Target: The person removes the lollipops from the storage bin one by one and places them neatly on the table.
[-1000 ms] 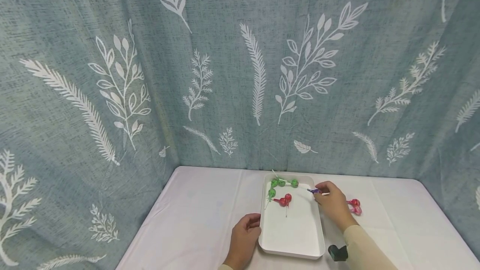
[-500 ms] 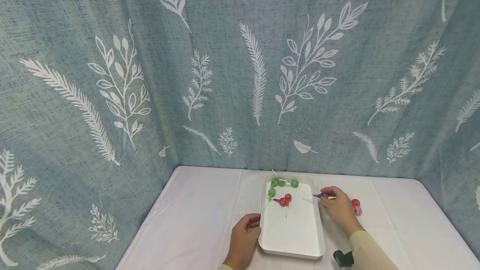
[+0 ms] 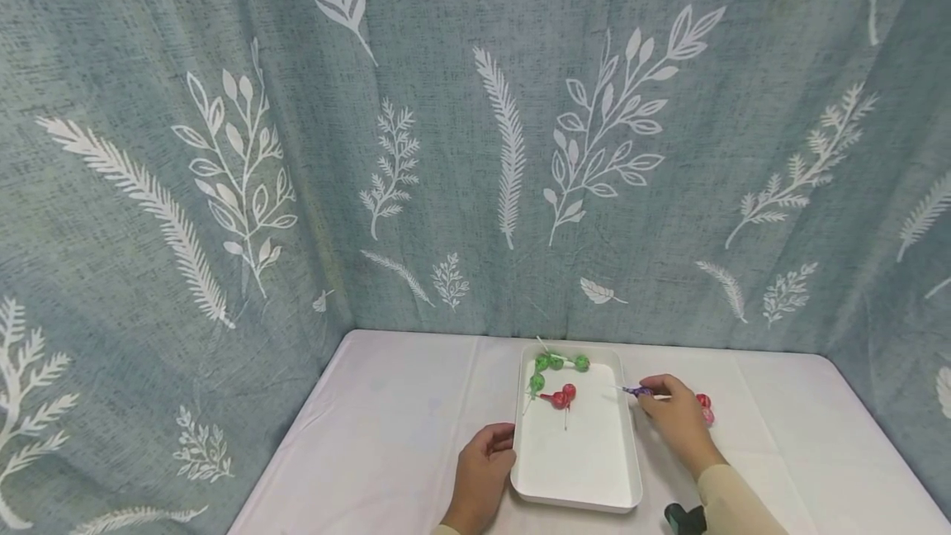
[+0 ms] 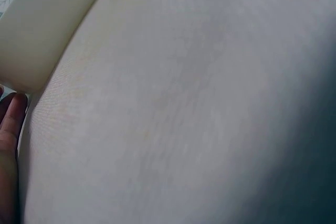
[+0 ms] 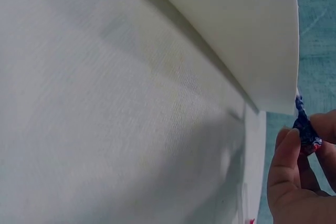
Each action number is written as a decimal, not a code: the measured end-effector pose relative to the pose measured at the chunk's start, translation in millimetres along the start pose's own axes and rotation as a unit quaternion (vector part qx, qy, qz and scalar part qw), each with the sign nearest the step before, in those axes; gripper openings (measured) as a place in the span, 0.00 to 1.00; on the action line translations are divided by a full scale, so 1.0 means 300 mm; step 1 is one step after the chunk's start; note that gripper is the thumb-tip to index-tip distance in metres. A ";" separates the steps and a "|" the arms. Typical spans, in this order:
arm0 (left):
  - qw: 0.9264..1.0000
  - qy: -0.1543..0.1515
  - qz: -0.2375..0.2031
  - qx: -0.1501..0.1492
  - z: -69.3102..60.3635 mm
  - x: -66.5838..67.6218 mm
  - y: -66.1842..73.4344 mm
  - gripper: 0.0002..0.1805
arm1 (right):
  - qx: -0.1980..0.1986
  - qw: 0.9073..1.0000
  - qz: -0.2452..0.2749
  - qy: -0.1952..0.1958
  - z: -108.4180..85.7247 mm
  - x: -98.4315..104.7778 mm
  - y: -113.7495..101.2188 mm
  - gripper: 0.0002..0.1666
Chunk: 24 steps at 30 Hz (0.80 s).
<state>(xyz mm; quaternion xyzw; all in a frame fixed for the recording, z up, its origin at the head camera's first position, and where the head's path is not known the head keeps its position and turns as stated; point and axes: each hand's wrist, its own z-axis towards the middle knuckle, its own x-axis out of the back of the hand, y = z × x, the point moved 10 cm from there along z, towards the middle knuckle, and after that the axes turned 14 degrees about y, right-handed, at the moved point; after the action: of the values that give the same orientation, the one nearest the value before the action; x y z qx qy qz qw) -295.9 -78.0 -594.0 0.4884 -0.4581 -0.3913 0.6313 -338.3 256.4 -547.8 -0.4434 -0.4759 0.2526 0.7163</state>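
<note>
My right hand (image 3: 678, 419) pinches a blue-purple wrapped lollipop (image 3: 639, 391) between thumb and fingertips. Its white stick points left over the right rim of a white rectangular tray (image 3: 575, 469). The right wrist view shows the wrapped candy head (image 5: 306, 134) close up, beside the tray's wall. Fingers of my left hand (image 3: 481, 469) rest against the left side of the tray; only part of that hand (image 4: 9, 140) appears in the left wrist view. Inside the tray, several green lollipops (image 3: 582, 363) lie at the far left and two red lollipops (image 3: 560, 400) lie below them.
Red and pink lollipops (image 3: 706, 415) lie on the white-covered table (image 3: 401, 419) just right of my right hand, partly hidden by it. A blue-green curtain (image 3: 446, 147) with white leaf prints hangs behind the table and along its sides.
My right hand has drawn back to the right and slightly nearer, carrying the blue-purple lollipop from over the tray to its right rim. The left hand and tray have stayed put.
</note>
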 end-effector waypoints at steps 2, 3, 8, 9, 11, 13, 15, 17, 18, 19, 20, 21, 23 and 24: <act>1.000 0.000 0.001 0.000 0.000 0.000 0.001 0.22 | 0.000 1.000 0.003 -0.002 -0.001 0.005 0.000 0.18; 1.000 0.000 0.003 -0.001 0.000 0.000 0.001 0.22 | 0.001 1.000 0.003 -0.003 -0.002 0.009 0.000 0.18; 1.000 0.001 0.011 -0.003 0.002 -0.001 -0.005 0.21 | 0.010 1.000 -0.018 0.004 0.001 0.033 0.005 0.17; 1.000 0.002 0.010 -0.004 0.002 -0.001 -0.006 0.21 | 0.013 1.000 -0.023 0.006 0.001 0.038 0.006 0.17; 1.000 0.003 0.008 -0.003 0.003 -0.001 -0.009 0.21 | 0.016 0.999 -0.028 0.007 0.000 0.043 0.007 0.17; 1.000 0.003 0.004 -0.001 0.004 -0.002 -0.011 0.21 | 0.019 0.999 -0.030 0.007 -0.001 0.046 0.007 0.17; 1.000 0.003 0.001 0.001 0.005 -0.003 -0.014 0.21 | 0.019 0.999 -0.030 0.006 -0.003 0.048 0.007 0.17; 1.000 0.003 0.001 0.002 0.004 -0.004 -0.014 0.21 | 0.018 0.999 -0.030 0.006 -0.007 0.050 0.008 0.17; 1.000 0.003 0.001 0.002 0.004 -0.004 -0.014 0.21 | 0.017 0.999 -0.031 0.006 -0.009 0.052 0.009 0.17; 1.000 0.003 0.001 0.002 0.004 -0.004 -0.012 0.21 | 0.017 0.999 -0.030 0.006 -0.010 0.053 0.010 0.18; 1.000 0.003 0.002 0.001 0.004 -0.004 -0.011 0.21 | 0.017 0.999 -0.031 0.005 -0.012 0.055 0.012 0.18; 1.000 0.003 0.002 0.002 0.003 -0.003 -0.011 0.21 | 0.017 0.999 -0.033 0.005 -0.014 0.057 0.014 0.18; 1.000 0.003 0.002 0.001 0.002 -0.003 -0.010 0.21 | 0.015 0.999 -0.037 0.002 -0.019 0.062 0.020 0.18; 1.000 0.003 0.003 0.001 0.001 -0.002 -0.011 0.21 | 0.015 0.999 -0.040 0.001 -0.022 0.064 0.024 0.18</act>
<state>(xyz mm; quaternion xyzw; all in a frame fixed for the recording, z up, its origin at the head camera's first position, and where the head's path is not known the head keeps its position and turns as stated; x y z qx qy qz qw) -296.6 -78.2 -597.2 0.4888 -0.4581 -0.3876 0.6332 -323.9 272.4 -546.3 -0.4139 -0.4886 0.2305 0.7326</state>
